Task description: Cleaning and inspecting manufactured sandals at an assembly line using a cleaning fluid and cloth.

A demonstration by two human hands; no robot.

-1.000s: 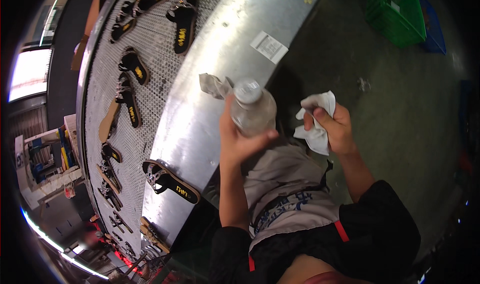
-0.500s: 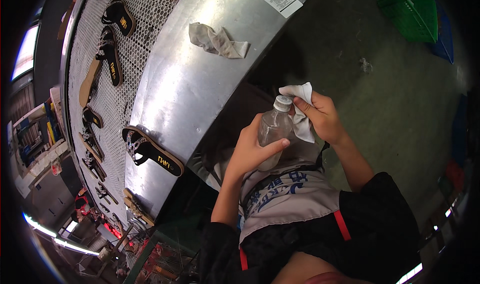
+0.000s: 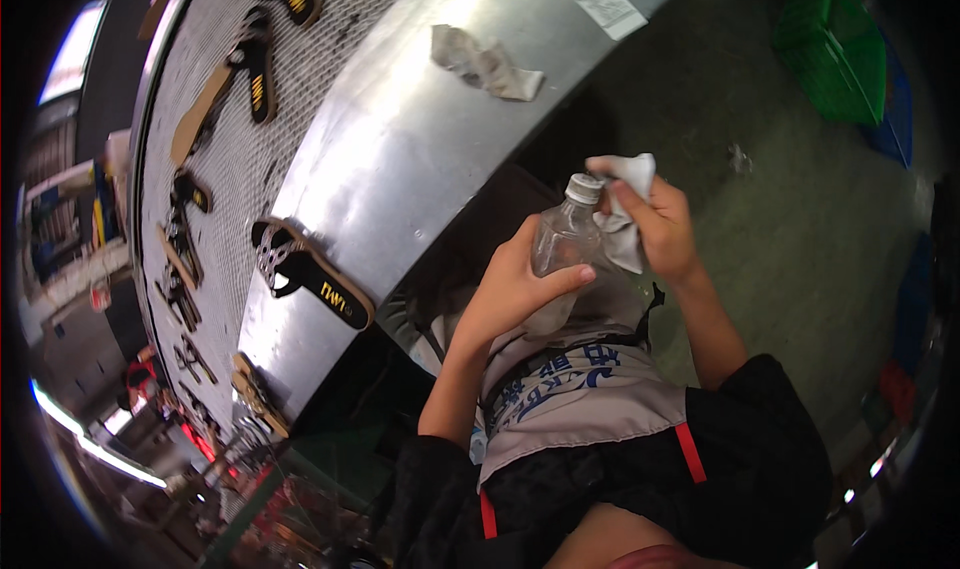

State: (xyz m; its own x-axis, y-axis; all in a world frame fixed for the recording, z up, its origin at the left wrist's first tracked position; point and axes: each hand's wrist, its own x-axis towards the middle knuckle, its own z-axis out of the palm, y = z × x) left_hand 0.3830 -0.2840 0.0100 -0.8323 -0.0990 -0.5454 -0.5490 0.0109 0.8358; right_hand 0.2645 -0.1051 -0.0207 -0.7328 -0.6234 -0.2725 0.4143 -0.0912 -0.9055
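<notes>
One clear plastic bottle (image 3: 562, 259) is standing nearly upright over the person's lap, cap pointing up. The left hand (image 3: 515, 294) is wrapping around its body; the right hand (image 3: 655, 229) is pinching one white cloth (image 3: 628, 214) beside the cap. A second crumpled cloth (image 3: 485, 62) is lying on the metal bench (image 3: 400, 159).

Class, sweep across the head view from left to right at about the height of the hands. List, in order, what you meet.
Black sandal with yellow mark on the metal bench edge → left hand → clear plastic bottle → white cloth in the right hand → bare grey floor.
</notes>
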